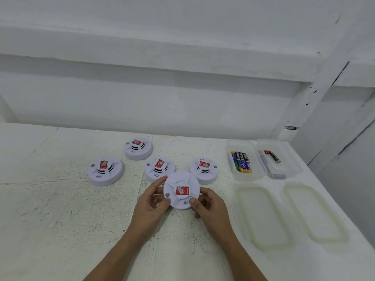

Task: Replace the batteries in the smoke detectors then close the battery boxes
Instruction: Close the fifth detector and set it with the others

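Observation:
A round white smoke detector (181, 180) with a red label is held above the table, its face tilted toward me. My left hand (151, 203) grips its left rim, thumb on the face. My right hand (210, 204) grips its right lower rim. Several more white detectors lie face up behind it: one at far left (105, 171), one at the back (138, 149), one in the middle (159, 168) and one to the right (204, 169). A clear box (244, 161) holds several batteries. A second clear box (279, 159) holds a few batteries.
Two clear box lids (263, 216) (315, 213) lie flat at the right front of the white table (60, 199). The table's right edge runs diagonally just past the lids. A white wall with a ledge stands behind the table.

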